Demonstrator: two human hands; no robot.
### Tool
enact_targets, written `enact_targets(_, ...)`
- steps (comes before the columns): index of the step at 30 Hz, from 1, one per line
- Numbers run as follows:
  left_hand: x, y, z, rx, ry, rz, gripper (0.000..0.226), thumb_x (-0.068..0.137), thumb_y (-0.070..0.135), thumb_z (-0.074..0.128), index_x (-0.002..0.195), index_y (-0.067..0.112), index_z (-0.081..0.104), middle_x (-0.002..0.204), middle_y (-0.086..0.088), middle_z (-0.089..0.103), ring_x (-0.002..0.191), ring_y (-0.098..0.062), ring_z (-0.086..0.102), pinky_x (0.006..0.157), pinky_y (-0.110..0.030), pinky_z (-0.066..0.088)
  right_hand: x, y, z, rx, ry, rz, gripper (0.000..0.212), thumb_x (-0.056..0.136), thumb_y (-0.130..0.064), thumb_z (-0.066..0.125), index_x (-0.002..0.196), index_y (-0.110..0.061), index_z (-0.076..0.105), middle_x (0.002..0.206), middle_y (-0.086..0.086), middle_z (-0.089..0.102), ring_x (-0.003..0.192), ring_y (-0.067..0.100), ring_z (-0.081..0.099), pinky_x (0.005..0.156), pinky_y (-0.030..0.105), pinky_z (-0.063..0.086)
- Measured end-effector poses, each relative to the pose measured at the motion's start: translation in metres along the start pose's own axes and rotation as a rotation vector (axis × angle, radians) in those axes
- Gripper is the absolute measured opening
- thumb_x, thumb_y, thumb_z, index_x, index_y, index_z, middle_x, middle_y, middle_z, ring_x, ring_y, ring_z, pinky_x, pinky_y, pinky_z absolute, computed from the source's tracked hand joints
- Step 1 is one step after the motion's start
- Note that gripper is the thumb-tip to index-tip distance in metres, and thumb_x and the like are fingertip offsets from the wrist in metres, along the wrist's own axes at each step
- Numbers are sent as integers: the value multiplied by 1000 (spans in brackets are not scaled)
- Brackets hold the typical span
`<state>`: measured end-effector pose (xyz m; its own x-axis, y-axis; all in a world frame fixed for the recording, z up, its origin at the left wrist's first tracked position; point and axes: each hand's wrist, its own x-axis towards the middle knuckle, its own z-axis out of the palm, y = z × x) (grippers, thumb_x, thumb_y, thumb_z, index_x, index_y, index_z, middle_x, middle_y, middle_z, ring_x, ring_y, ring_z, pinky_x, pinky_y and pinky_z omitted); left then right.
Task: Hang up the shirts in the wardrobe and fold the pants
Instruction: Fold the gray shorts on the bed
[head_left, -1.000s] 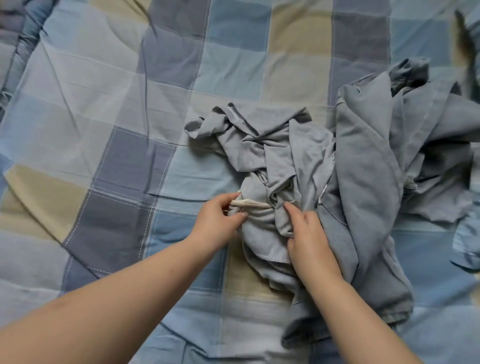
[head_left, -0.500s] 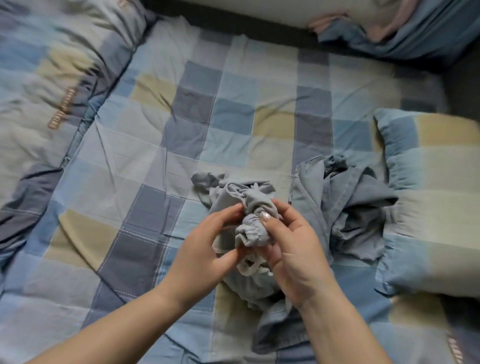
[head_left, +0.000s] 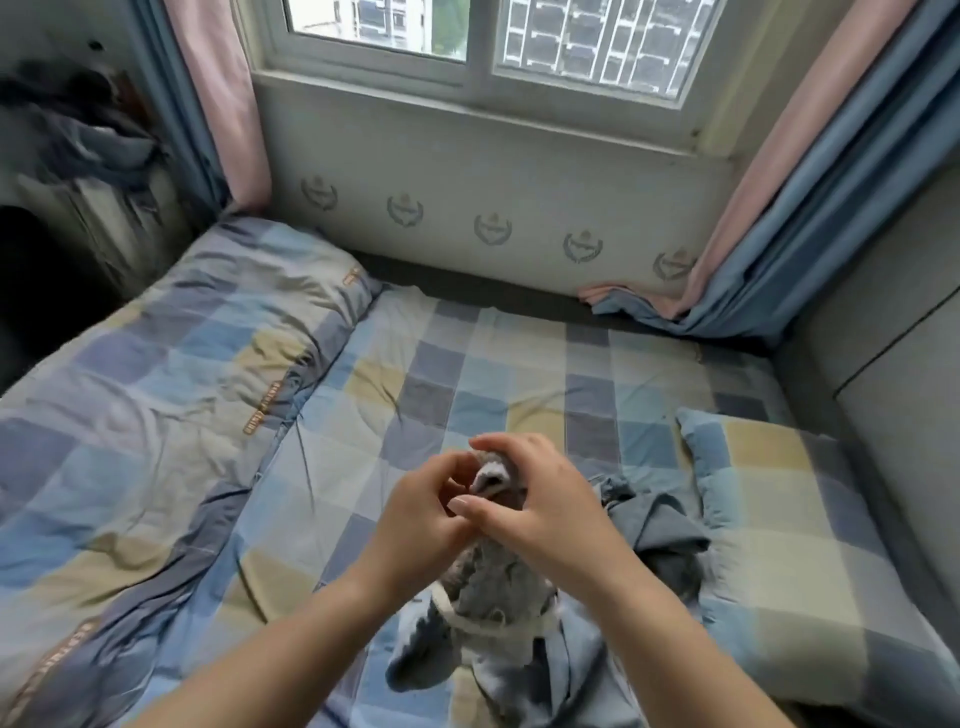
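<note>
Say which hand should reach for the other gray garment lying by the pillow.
Right, probably: the right hand is nearer the other gray garment beside the pillow.

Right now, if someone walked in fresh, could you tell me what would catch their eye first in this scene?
Both hands, the left hand and the right hand, meet at the centre and grip a bunched grey garment lifted above the checked bedsheet. Just to the right, a second grey-blue garment lies crumpled against a checked pillow. Behind the bed, a bright window sits between pink and blue curtains.
</note>
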<state>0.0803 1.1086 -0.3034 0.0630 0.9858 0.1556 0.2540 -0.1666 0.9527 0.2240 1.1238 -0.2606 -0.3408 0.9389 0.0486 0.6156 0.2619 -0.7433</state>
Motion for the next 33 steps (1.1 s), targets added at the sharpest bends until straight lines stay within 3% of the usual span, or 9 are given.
enact_targets(5,-1,58,-42,89,-44,78,15,73,21,65,85,13,63,73,-4,65,67,-20,60,63,-36,49,0,-58,-24,-48,72,-80,18,83,-28,68,100,-33,63,95,-13,65,90,-1,58,77,13,44)
enact_targets(8,0,76,-74,45,-101,90,15,81,23,72,93,15,66,80,-2,67,76,-16,64,67,-32,55,8,-91,-37,30,104,-112,19,83,-20,69,92,-36,64,90,-13,68,85,-5,61,71,8,46)
enact_targets(11,-2,81,-105,-111,-157,20,21,84,30,70,99,16,68,86,-1,70,81,-10,66,70,-22,52,18,-121,-44,189,182,-90,19,81,-15,71,86,-33,68,87,-7,71,85,11,67,76,36,57)
enact_targets(13,-7,78,-124,-181,-188,-21,27,82,34,67,101,15,69,89,0,71,84,-9,66,73,-21,52,23,-143,-44,346,230,-70,15,80,-13,72,83,-27,71,85,-2,72,84,18,67,77,42,57)
enact_targets(18,-28,46,-161,-106,-264,-147,23,85,23,70,108,22,68,100,0,72,95,-11,68,79,-26,56,29,-194,-28,757,345,-1,8,83,-13,71,79,-20,69,76,-2,68,73,10,65,60,23,53)
enact_targets(22,-35,15,-198,273,-190,-143,19,75,23,72,93,26,67,88,8,71,86,-8,66,75,-30,54,30,-227,-21,866,436,-1,7,82,-11,70,83,-15,65,75,-2,67,67,5,65,57,19,52)
enact_targets(25,-36,1,-230,413,-39,-169,31,74,23,75,99,20,57,86,6,64,84,-16,62,66,-30,43,27,-238,-18,778,459,-16,9,82,-7,70,87,-13,66,78,1,66,65,4,64,57,19,54)
enact_targets(29,-38,0,-283,482,66,-34,45,73,12,75,103,16,41,75,4,60,71,-23,59,62,-31,40,19,-231,-27,490,405,13,18,81,0,70,96,-10,69,93,9,69,85,17,63,89,38,54)
enact_targets(33,-32,22,-335,642,34,260,51,74,0,72,103,26,38,102,-12,60,86,-26,60,73,-33,43,15,-219,-45,-71,299,52,20,79,-2,68,96,-11,75,90,7,74,86,23,68,88,43,53)
